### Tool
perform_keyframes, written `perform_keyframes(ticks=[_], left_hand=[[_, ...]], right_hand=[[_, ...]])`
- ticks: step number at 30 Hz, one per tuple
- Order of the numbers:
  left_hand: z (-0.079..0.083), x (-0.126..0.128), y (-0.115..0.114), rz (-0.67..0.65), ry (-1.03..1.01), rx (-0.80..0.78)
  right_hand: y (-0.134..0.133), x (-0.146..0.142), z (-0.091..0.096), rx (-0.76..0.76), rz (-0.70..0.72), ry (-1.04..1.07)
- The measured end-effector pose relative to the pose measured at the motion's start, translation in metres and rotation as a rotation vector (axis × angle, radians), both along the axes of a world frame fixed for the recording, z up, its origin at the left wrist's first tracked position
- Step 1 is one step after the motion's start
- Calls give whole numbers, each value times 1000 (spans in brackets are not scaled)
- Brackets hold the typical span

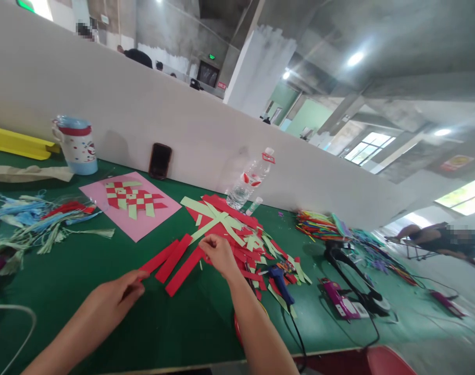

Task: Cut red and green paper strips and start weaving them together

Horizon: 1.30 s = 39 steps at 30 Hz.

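Low on the left, my left hand (pixel 122 294) pinches the lower end of a red paper strip (pixel 159 259). A second red strip (pixel 174 259) lies slanted beside it. My right hand (pixel 219 253) has thumb and forefinger closed at the upper end of a third red strip (pixel 186 272). Just beyond my right hand is a loose heap of red and pale green paper strips and scraps (pixel 239 237). Farther left, a woven red and green paper fish shape (pixel 133 198) rests on a pink sheet (pixel 136 227).
A blue glue gun (pixel 282 286) with a black cord lies right of the heap. Behind stand a water bottle (pixel 247 182), a glue stick (pixel 254 206), a phone (pixel 160 161) and a cup (pixel 78 146). Tassels (pixel 50 216) lie left; a purple device (pixel 341 299) lies right.
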State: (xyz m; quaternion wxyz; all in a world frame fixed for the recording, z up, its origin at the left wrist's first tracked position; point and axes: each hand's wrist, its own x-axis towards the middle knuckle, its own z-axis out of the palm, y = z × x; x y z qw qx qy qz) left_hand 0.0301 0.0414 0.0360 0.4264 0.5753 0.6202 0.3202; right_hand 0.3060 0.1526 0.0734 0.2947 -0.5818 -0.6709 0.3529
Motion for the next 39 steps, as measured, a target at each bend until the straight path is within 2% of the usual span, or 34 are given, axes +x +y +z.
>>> perform_keyframes(ticks=[2,5,9,13,18,21,24,26,28,30,31,33,35,39], left_hand=[[-2,-9,14,35,140,85],[-6,-10,30,19,310,150],[-7,-3,37,-28,456,167],[-5,-4,35,-38,508,156],[-4,-7,33,44,453,143],[1,-5,31,113,354,128],[10,0,22,135,191,104],[16,8,13,85,46,71],[22,23,3,-26,-108,9],[27,42,-6,-125,-276,-68],[30,52,-9,-126,-382,-111],[36,71,-11,25,-764,-220],[41,83,-9,151,-997,-276],[46,84,0,295,-1054,-273]], right_hand=[[8,-6,-4,-5,58,-97],[16,-20,-6,66,118,-243],[28,-36,-4,131,258,-385],[38,-40,-7,114,379,-470],[38,-35,-9,111,411,-453],[32,-27,-2,135,379,-349],[23,-16,11,180,287,-191],[14,-9,20,223,180,-67],[-1,-5,26,259,57,57],[-22,-7,28,275,-51,164],[-35,-10,27,274,-93,205],[-64,-18,21,268,-151,267],[-93,-27,12,270,-190,350],[-135,-37,-5,303,-201,442]])
